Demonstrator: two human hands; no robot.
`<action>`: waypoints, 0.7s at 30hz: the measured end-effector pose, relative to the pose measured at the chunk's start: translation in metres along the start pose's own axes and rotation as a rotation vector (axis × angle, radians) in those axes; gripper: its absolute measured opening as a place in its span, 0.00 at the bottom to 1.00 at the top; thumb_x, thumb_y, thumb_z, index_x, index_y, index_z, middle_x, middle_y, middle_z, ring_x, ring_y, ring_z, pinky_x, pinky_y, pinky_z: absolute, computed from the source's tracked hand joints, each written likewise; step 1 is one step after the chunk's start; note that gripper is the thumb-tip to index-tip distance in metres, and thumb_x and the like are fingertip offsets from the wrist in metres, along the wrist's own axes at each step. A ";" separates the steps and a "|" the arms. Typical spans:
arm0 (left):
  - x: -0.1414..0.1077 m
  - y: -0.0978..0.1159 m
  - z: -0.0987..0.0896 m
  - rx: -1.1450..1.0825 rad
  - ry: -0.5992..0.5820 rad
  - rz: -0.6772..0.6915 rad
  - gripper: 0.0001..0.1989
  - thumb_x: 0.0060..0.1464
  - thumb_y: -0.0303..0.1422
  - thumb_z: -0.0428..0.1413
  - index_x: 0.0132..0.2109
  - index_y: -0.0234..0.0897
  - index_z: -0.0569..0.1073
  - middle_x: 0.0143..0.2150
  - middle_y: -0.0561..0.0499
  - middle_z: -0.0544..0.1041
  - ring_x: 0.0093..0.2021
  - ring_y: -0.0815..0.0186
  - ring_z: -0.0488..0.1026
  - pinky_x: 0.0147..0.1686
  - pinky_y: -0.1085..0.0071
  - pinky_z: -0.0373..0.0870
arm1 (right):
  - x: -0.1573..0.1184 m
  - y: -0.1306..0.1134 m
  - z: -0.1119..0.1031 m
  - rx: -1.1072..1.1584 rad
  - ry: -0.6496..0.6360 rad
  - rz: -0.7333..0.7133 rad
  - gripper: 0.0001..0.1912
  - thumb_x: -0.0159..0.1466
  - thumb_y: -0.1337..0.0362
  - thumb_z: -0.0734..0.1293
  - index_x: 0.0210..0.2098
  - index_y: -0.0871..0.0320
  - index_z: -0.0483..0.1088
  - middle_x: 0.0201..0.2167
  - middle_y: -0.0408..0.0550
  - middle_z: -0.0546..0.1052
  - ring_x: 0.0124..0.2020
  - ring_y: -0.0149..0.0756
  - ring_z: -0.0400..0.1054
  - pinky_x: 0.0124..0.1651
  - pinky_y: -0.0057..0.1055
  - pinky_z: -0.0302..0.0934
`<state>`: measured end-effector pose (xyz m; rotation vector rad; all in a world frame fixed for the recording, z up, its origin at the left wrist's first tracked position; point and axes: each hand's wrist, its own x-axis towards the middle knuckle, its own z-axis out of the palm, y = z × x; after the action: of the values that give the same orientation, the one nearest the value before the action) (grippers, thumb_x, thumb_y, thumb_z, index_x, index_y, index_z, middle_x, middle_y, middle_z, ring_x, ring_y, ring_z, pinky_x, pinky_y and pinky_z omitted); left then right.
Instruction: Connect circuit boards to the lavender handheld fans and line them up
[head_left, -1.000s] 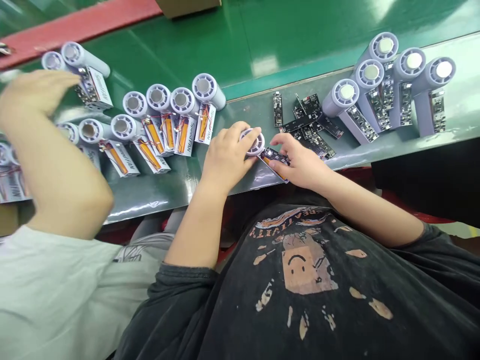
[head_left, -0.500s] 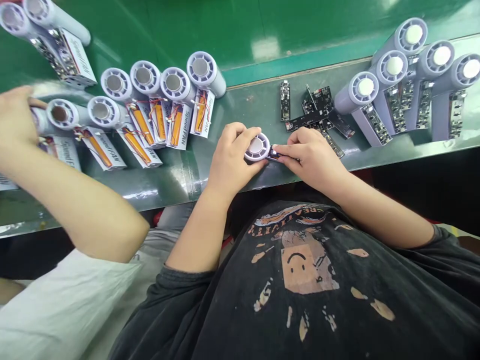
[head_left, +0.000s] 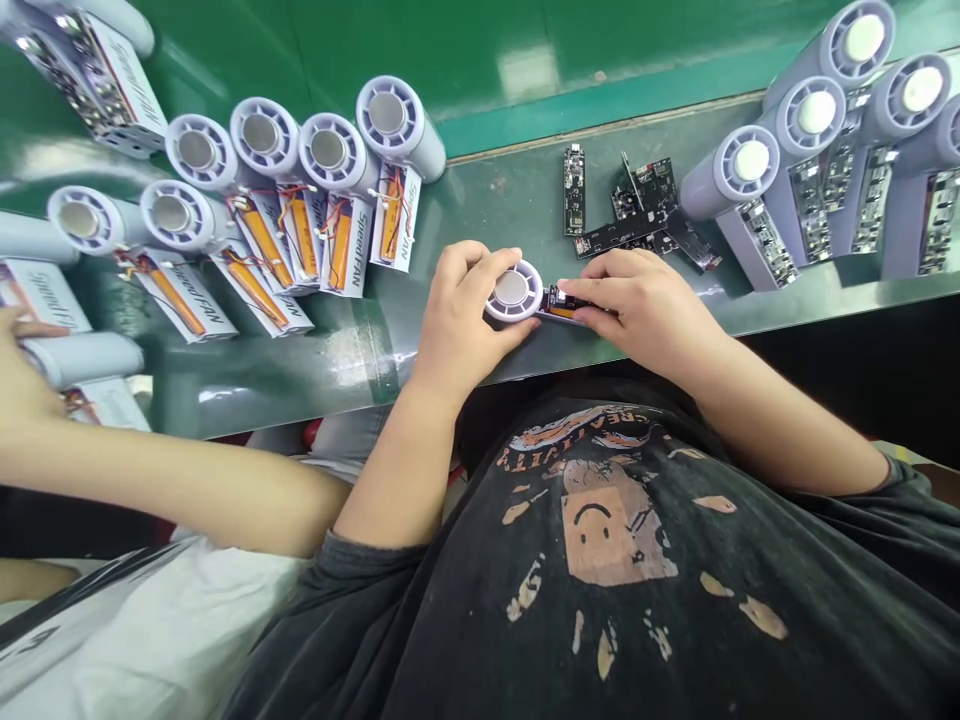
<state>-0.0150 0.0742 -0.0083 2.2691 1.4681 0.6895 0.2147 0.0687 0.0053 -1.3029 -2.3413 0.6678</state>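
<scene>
- Head view: left hand [head_left: 469, 320] grips a fan [head_left: 513, 290]; right hand [head_left: 637, 295] pinches its board [head_left: 553, 297], seemingly unseated.
- Two o'clock: loose boards [head_left: 619, 232], then boarded fans [head_left: 750, 160].
- Ten o'clock: boardless fans [head_left: 328, 150].

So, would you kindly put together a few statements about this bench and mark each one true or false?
1. The left grip and right grip are on the same fan. True.
2. The left grip is at the handle. False: it is on the round head; the right grip is at the handle.
3. Loose boards lie on the bench beyond the right grip. True.
4. Those boards are white. False: they are black.
5. Several fans at left show orange packs. True.
6. Every fan shows an orange pack. False: the fans at right show circuit boards.
</scene>
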 end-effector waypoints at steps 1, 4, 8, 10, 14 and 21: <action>0.000 0.000 0.000 -0.009 0.003 -0.002 0.29 0.48 0.35 0.65 0.58 0.44 0.68 0.52 0.48 0.66 0.56 0.54 0.67 0.59 0.56 0.65 | 0.001 0.001 -0.003 0.016 -0.011 0.002 0.18 0.65 0.66 0.64 0.55 0.54 0.73 0.44 0.51 0.75 0.45 0.43 0.67 0.52 0.45 0.59; -0.001 -0.001 0.001 -0.026 0.013 -0.008 0.29 0.48 0.35 0.65 0.58 0.43 0.68 0.52 0.47 0.66 0.57 0.54 0.66 0.60 0.56 0.64 | 0.003 0.000 -0.008 0.060 -0.004 0.033 0.21 0.64 0.66 0.66 0.56 0.57 0.71 0.42 0.51 0.77 0.45 0.44 0.68 0.52 0.44 0.61; -0.002 -0.002 0.003 -0.019 0.023 -0.020 0.30 0.49 0.37 0.65 0.58 0.44 0.68 0.52 0.48 0.66 0.57 0.54 0.66 0.60 0.55 0.63 | 0.002 -0.005 -0.007 0.052 -0.002 0.030 0.14 0.65 0.65 0.65 0.49 0.58 0.76 0.43 0.53 0.76 0.46 0.44 0.68 0.51 0.44 0.61; -0.002 -0.002 0.005 -0.010 0.029 -0.017 0.30 0.49 0.38 0.66 0.58 0.44 0.67 0.52 0.47 0.66 0.58 0.53 0.66 0.60 0.54 0.63 | 0.001 -0.007 -0.004 0.017 -0.010 0.018 0.13 0.66 0.65 0.64 0.47 0.58 0.77 0.42 0.53 0.76 0.45 0.44 0.68 0.51 0.44 0.61; -0.002 -0.002 0.006 -0.002 0.036 -0.003 0.31 0.48 0.37 0.66 0.58 0.44 0.67 0.52 0.47 0.66 0.58 0.53 0.67 0.60 0.54 0.64 | 0.001 -0.009 0.000 -0.032 -0.019 0.023 0.12 0.66 0.66 0.64 0.45 0.56 0.77 0.40 0.51 0.75 0.42 0.41 0.65 0.49 0.42 0.59; -0.002 0.000 0.006 0.021 0.059 0.006 0.31 0.47 0.37 0.67 0.58 0.44 0.67 0.52 0.47 0.66 0.56 0.52 0.68 0.58 0.54 0.66 | 0.002 -0.010 0.003 -0.047 -0.018 0.011 0.11 0.67 0.65 0.62 0.42 0.56 0.77 0.38 0.51 0.72 0.40 0.40 0.63 0.47 0.41 0.60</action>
<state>-0.0118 0.0723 -0.0138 2.2879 1.5032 0.7514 0.2052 0.0652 0.0085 -1.3366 -2.3787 0.6342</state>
